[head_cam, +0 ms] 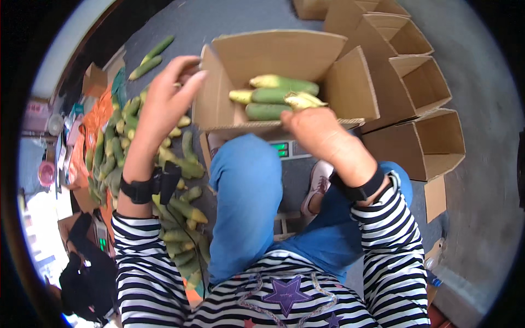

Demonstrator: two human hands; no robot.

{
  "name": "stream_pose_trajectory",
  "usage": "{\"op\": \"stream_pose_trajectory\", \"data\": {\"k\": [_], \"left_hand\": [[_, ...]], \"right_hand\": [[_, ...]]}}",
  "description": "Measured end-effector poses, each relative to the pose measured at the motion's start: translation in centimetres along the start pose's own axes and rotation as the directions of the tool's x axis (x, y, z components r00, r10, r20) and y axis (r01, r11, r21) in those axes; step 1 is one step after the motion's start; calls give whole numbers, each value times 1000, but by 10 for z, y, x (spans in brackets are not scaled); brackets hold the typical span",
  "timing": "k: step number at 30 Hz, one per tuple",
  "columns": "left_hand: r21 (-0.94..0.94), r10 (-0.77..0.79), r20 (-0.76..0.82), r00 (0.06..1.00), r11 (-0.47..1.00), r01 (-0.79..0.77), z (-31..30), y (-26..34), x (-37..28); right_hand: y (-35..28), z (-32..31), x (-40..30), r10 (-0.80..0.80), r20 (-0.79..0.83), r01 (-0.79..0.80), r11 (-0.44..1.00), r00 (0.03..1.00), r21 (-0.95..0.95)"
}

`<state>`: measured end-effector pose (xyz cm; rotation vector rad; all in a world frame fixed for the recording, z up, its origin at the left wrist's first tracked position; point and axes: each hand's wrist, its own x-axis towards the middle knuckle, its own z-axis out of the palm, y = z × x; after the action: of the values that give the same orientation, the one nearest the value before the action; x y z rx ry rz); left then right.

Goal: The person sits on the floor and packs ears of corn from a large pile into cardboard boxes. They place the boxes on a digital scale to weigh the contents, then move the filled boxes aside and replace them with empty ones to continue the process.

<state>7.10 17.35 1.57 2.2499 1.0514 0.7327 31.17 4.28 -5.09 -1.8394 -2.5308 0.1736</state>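
Note:
In front of me an open cardboard box (279, 51) stands with its flaps raised. Several green cucumbers (268, 111) with yellowish ends lie inside it. My right hand (318, 129) reaches over the box's near edge, fingers curled on a pale yellow-green vegetable (305, 101); its far part and most of my fingertips are hidden. At the box's left flap, my left hand (170, 88) is raised with thumb and fingers apart, holding nothing. The thumb overlaps the flap's edge; whether it touches is unclear. Beneath the box, a scale's lit green display (281, 149) shows.
A large heap of cucumbers (108, 164) covers the floor at left, partly on an orange sheet (96, 119). Two loose cucumbers (151, 57) lie beyond it. Several open cardboard boxes (434, 143) line the right side. Another person (88, 274) is at lower left beside a second scale (101, 238).

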Motion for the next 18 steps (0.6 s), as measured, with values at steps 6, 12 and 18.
{"op": "stream_pose_trajectory", "data": {"k": [6, 12, 18], "left_hand": [[217, -472, 83, 878, 868, 446, -16, -118, -180], [467, -825, 182, 535, 551, 691, 15, -188, -356], [606, -881, 324, 344, 473, 640, 69, -225, -452]], "right_hand": [[4, 2, 1, 40, 78, -43, 998, 996, 41], [-8, -16, 9, 78, 49, -86, 982, 996, 167], [-9, -13, 27, 24, 173, -71, 961, 985, 268]]}}
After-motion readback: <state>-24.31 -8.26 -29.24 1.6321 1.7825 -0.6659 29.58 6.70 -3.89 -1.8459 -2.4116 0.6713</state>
